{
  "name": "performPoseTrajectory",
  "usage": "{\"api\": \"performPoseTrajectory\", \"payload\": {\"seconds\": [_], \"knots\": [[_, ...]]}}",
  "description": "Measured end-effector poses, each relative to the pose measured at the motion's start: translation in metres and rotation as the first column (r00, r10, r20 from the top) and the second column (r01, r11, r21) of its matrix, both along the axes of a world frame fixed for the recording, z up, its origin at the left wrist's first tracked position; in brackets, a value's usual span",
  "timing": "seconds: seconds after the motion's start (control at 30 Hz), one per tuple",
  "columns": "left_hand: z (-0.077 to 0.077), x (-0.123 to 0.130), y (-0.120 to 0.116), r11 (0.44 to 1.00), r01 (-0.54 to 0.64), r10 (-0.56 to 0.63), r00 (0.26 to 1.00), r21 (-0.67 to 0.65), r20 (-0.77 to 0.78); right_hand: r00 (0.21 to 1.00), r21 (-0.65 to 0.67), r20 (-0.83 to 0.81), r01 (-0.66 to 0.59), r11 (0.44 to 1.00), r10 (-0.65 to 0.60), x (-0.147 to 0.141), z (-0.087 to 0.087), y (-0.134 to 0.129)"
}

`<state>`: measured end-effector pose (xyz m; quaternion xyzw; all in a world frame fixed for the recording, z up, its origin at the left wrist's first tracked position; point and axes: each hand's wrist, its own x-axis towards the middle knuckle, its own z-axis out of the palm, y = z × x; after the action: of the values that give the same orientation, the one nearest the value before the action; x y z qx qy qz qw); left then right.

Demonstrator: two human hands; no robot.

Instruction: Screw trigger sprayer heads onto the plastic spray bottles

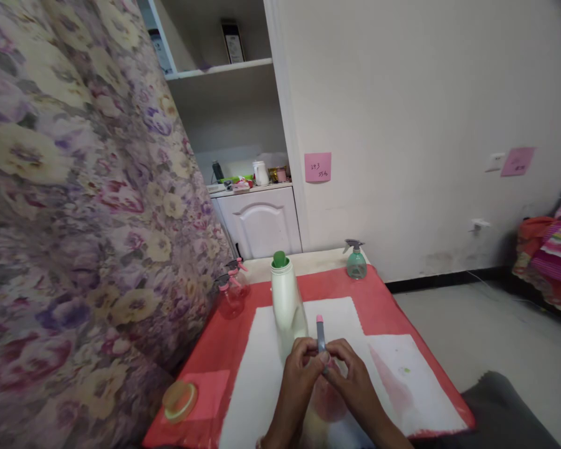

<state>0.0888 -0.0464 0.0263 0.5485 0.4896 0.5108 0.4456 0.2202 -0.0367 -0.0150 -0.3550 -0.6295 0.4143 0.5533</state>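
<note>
Two hands right up front, left hand (300,366) and right hand (353,369), both with fingertips pinched on one grey spray head (320,333) with one pink tip. It points away from the person, over the middle of the table (378,308). One pinkish bottle (330,399) shows below, between the forearms; fingers cover the join, so can't tell if head and bottle are attached. Just beyond the left hand there's one pale jug (285,299), upright, one green thing (279,257) poking out of its mouth. One green sprayer (356,265) at the far right corner. Far left has clear sprayers (234,304), at least two, overlapping too much to count for sure. Paper: one big sheet (250,393), one small sheet (432,390) stained pink. Plus one tape roll (180,400), near left, partly on one pink sheet (215,383).
</note>
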Motion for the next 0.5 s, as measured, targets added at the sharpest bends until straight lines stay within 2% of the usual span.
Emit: {"api": "performPoseTrajectory", "payload": {"seconds": [0.17,0.23,0.37,0.43,0.5], "knots": [[0.0006,-0.0011,-0.0003,0.999,-0.002,0.003,1.0,0.047,-0.03,0.984,-0.022,-0.011,0.175,0.984,-0.176,-0.0074,-0.0062,-0.0006],[0.0031,-0.0006,-0.0022,0.999,-0.002,0.003,1.0,0.05,-0.031,0.99,-0.04,-0.004,0.143,0.989,-0.143,-0.0063,-0.0035,-0.002],[0.0067,0.0007,-0.0045,0.999,0.005,-0.003,0.999,0.048,-0.047,0.999,0.001,-0.013,-0.046,0.999,0.046,-0.0003,0.003,-0.0009],[0.0077,0.0012,-0.0049,0.998,-0.013,0.017,0.998,0.057,-0.066,0.999,0.015,-0.024,-0.03,0.999,0.03,-0.0002,0.0022,0.0018],[0.0081,0.0014,-0.0052,0.998,-0.028,0.033,0.997,0.065,-0.076,0.998,0.005,-0.029,0.052,0.999,-0.051,-0.0024,-0.0002,0.0042]]}}
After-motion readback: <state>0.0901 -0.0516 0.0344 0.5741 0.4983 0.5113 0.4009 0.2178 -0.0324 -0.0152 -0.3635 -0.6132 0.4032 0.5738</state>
